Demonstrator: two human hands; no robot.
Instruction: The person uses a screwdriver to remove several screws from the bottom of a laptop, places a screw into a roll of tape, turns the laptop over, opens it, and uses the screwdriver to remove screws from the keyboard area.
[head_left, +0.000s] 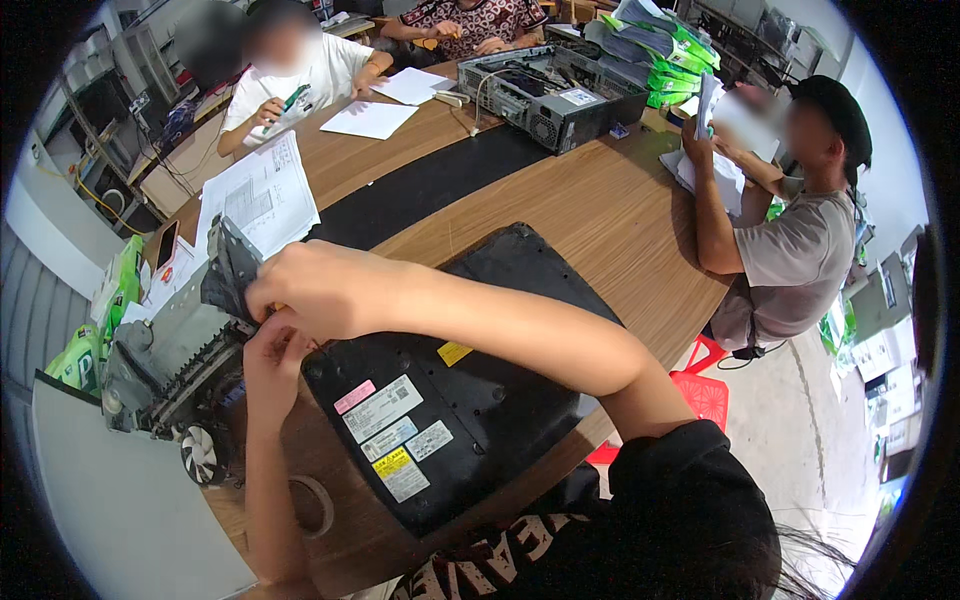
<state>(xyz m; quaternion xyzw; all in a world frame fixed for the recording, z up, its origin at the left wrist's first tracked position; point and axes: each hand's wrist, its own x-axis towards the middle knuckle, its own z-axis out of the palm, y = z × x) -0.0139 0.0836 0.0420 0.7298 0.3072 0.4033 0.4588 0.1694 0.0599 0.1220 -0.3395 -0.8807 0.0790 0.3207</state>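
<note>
My right hand (pixel 325 288) reaches across to the left, its fingers curled down against a dark upright part (pixel 230 265) of a grey machine frame (pixel 165 345). Just below it, my left hand (pixel 275 352) has its fingers bent together in a pinch close to the right fingertips. Whatever sits between the fingers of either hand is hidden. Under my right forearm lies a large flat black casing (pixel 480 400) with several stickers, among them a white label (pixel 383 410). A small fan with white blades (pixel 200 455) rests beside the frame's near end.
A roll of tape (pixel 325 507) lies near the front edge. Printed sheets (pixel 262 195) and a phone (pixel 168 243) are beyond the frame. An opened computer case (pixel 560 105) stands farther back. People sit around the table; one at right holds papers (pixel 705 105). A red stool (pixel 700 395) stands at right.
</note>
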